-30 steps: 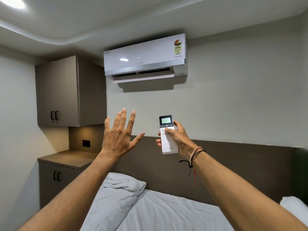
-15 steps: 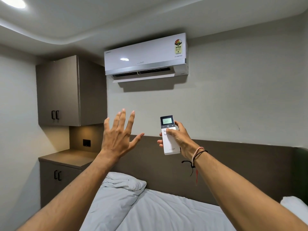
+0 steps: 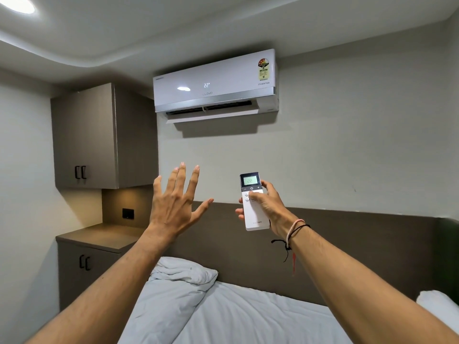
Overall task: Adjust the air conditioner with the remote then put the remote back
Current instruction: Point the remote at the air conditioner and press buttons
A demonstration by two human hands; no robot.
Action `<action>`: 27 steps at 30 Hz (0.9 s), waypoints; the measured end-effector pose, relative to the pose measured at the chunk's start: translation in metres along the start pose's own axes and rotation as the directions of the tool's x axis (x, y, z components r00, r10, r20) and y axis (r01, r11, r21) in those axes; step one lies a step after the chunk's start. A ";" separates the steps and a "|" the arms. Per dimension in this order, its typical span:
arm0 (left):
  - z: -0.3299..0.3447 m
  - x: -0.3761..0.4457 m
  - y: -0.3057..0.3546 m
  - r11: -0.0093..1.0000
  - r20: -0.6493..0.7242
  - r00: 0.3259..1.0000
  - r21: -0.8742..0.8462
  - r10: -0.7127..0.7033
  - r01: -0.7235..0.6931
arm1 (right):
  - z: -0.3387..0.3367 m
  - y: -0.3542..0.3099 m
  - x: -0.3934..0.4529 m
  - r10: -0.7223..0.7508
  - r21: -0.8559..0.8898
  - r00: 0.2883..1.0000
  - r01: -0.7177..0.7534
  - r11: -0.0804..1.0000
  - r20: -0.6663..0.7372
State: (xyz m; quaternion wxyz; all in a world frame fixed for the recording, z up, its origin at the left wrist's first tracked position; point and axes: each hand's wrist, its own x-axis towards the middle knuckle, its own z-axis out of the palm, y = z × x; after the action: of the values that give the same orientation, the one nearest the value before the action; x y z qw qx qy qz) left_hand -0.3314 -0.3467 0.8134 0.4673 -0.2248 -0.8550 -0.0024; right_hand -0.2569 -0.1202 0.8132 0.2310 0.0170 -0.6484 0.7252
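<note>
1. The remote [image 3: 253, 202] is upright in the air above the head end of the bed [image 3: 248, 316], its lit screen reading 22 and facing the camera.
2. The right hand [image 3: 267, 203] has its grip clamped on the remote, fingers wrapped behind it and the thumb lying across the buttons below the screen.
3. The left hand [image 3: 173, 202] is raised beside it, well apart from the remote, its grip spread wide and holding nothing.
4. The air conditioner [image 3: 214, 84] hangs high on the wall above both hands, its front panel showing 22 and its bottom flap open.
5. A pillow [image 3: 183, 270] lies at the bed's headboard edge, below the left forearm.
6. A wall cupboard [image 3: 99, 135] hangs at the left.
</note>
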 end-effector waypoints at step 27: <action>0.005 -0.009 -0.010 1.000 0.037 0.999 0.021 -0.022 0.021 | 0.008 0.013 0.002 0.032 -0.174 0.989 -0.058 0.983 -0.145</action>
State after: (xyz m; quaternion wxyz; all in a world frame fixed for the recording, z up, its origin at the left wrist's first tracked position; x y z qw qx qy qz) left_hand -0.3350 -0.3585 0.8058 0.4537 -0.2108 -0.8658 0.0056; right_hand -0.2655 -0.1274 0.8031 0.2604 -0.0698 -0.6925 0.6691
